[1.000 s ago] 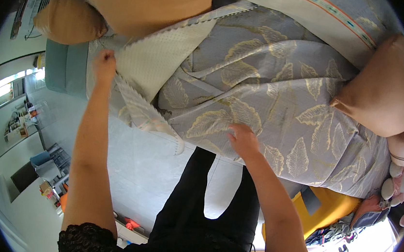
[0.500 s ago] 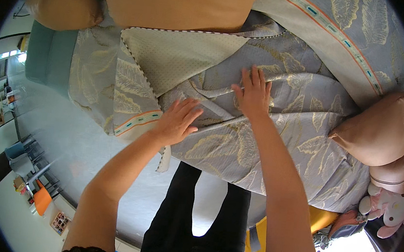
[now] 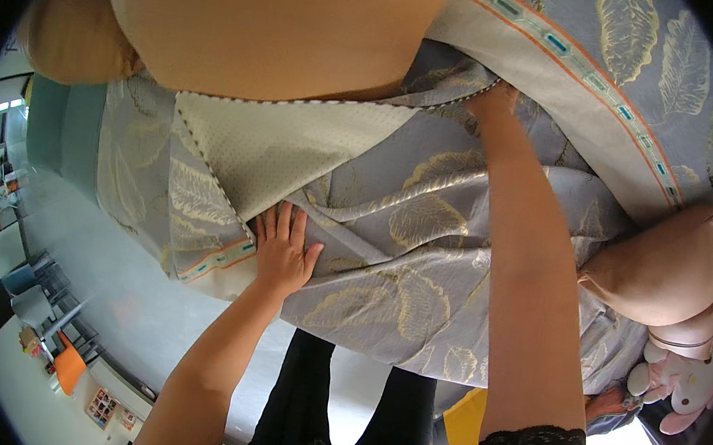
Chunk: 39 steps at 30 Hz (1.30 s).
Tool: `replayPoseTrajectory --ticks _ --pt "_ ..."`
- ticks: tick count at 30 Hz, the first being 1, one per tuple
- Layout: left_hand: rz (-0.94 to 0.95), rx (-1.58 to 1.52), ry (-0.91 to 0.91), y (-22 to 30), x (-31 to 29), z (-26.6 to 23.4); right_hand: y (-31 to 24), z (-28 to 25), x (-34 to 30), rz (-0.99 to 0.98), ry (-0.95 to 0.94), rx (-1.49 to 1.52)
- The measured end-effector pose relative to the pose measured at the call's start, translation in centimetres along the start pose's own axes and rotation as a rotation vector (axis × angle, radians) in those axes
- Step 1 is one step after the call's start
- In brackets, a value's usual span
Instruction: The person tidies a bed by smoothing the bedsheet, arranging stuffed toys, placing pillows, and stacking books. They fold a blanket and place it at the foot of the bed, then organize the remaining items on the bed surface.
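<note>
A grey sofa cover [image 3: 430, 212] with a gold leaf pattern lies wrinkled over the seat. One part is folded back, showing its pale dotted underside [image 3: 283, 142] and a black-and-white piped edge. My left hand [image 3: 285, 254] rests palm down on the cover with fingers spread, beside the folded corner and its orange-and-green trim. My right hand [image 3: 493, 103] reaches farther away and is closed at the far end of the piped edge, near the backrest. Its fingertips are partly hidden.
A large tan cushion [image 3: 272, 26] lies at the far side, overlapping the fold. A smaller tan cushion [image 3: 79, 28] sits far left, and a brown pillow [image 3: 666, 265] at the right by a pink-and-white plush toy [image 3: 693, 384]. Chairs [image 3: 44, 304] stand at the left.
My right hand has moved from the middle of the cover to the far piped edge and closed there. My left hand has spread flat beside the folded corner. The view has tilted farther away.
</note>
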State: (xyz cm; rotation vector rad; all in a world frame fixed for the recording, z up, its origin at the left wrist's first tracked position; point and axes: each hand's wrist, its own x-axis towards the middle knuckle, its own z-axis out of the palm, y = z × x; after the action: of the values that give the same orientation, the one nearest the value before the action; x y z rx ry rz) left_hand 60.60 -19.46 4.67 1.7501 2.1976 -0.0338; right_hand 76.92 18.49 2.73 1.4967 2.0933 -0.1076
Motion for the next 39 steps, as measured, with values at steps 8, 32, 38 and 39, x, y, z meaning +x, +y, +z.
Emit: replayPoseTrajectory --ticks 8,32,38,39 --pt "0.365 -0.424 0.146 5.1 9.5 -2.9 -1.1 4.1 -8.1 -0.249 0.322 0.187" --pt "-0.207 0.216 -0.749 0.9 21.2 -11.7 -2.8 3.4 -12.2 -0.146 0.429 0.662" --pt "-0.368 -0.358 -0.154 -7.1 20.6 -11.7 -3.3 4.2 -11.3 -0.072 0.436 0.762" --pt "-0.327 -0.195 -0.248 -7.4 21.8 -13.2 -3.2 3.8 -11.0 -0.053 0.432 0.784"
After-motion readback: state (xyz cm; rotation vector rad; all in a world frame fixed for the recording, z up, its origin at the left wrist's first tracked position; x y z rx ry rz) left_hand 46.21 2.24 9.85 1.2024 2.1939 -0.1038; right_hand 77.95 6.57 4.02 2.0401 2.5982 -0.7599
